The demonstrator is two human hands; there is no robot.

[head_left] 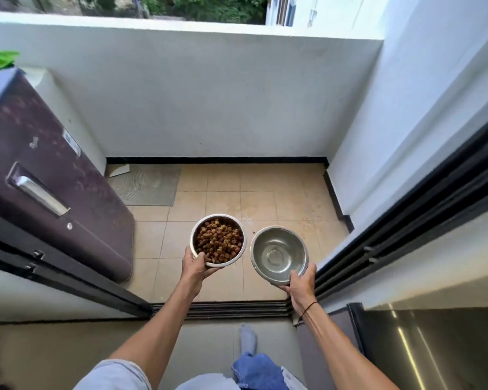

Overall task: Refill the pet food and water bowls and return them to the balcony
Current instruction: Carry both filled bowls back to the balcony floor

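My left hand [195, 266] grips the near rim of a steel food bowl [217, 240] heaped with brown kibble. A second steel bowl [279, 254] is held by my right hand [301, 282] at its near right rim; its inside looks shiny, and I cannot tell whether water is in it. Both bowls are held side by side in the air above the tan tiled balcony floor [265, 192], just past the door threshold [223, 308]. A thin dark band circles my right wrist.
A dark maroon fridge [48, 175] stands at the left of the balcony. A grey mat [150, 184] lies in the far left corner. White parapet walls close the far and right sides. Black sliding-door frames [406, 220] flank the doorway. My socked foot [248, 337] rests indoors.
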